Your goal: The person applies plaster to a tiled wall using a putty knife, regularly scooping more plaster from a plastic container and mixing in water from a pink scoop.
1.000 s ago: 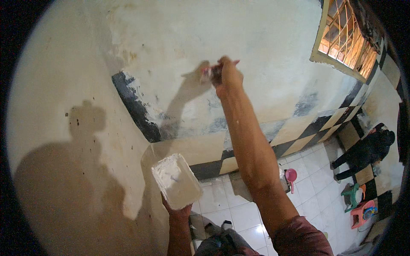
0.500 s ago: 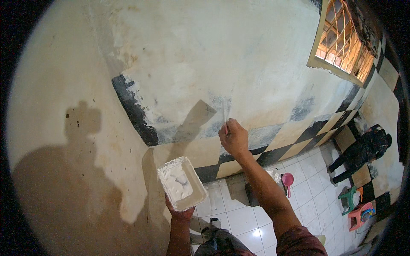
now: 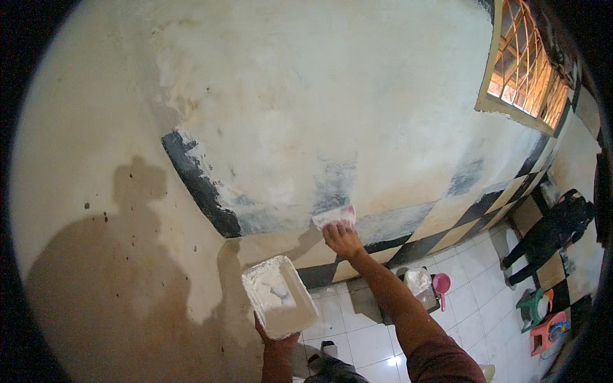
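At far left, my head-and-shoulders shadow (image 3: pixel 108 274) falls on the speckled side wall (image 3: pixel 57 166); right of it, a black painted strip (image 3: pixel 198 185) runs down to the corner. Next, my left hand (image 3: pixel 276 338) has hold of a rectangular tub (image 3: pixel 299 322) of white paste (image 3: pixel 271 281) from beneath. The tub slopes toward me; should my wrist tip further, paste could slide over the near rim. The forearm rises from the lower edge; most of the fingers are hidden, so I cannot tell how widely they are spread.

Centre: my right hand (image 3: pixel 343 239) grips a flat, reddish-smeared putty spreader (image 3: pixel 334 217) at the main wall (image 3: pixel 396 121), just below a grey-black streaked patch (image 3: pixel 335 182). Uneven pressure could leave ridges, and an overloaded blade could drop paste on the tiles (image 3: pixel 370 345). The fingers are drawn together on its near edge, knuckles up, the arm reaching forward and leftward from lower right. Whether the blade's edge bears on the wall, I cannot tell.

Right: a pink dipper (image 3: pixel 441 283), then a person in dark clothing (image 3: pixel 557 225).
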Available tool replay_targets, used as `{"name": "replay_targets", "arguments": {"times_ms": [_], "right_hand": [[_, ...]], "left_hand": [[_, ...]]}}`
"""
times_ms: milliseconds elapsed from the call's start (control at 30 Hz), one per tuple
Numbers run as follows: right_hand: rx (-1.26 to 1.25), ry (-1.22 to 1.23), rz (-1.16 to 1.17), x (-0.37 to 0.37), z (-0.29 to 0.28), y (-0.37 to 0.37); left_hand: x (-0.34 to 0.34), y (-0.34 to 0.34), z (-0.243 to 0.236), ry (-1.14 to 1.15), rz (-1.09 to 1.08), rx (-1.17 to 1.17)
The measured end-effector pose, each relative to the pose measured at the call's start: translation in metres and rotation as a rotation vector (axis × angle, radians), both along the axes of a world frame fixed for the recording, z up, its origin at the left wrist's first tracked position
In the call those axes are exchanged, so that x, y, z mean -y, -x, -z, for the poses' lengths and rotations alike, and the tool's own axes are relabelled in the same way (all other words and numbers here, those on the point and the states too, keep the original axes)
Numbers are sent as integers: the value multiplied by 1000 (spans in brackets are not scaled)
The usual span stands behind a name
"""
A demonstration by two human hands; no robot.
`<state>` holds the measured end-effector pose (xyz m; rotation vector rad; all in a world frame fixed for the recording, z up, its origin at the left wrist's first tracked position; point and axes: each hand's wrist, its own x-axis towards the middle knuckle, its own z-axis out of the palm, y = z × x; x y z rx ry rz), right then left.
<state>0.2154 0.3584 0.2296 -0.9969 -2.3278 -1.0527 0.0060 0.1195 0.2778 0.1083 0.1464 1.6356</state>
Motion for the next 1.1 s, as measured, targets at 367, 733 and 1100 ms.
{"name": "replay_targets", "arguments": {"times_ms": [367, 733, 1100], "right_hand": [[-566, 50, -206, 42, -234, 7], [-319, 104, -92, -21, -202, 14], [-597, 323, -135, 49, 0, 19]], "left_hand": [[-21, 11, 33, -60, -95, -230], [-8, -1, 2, 25, -66, -47], [-15, 10, 18, 98, -331, -717]]}}
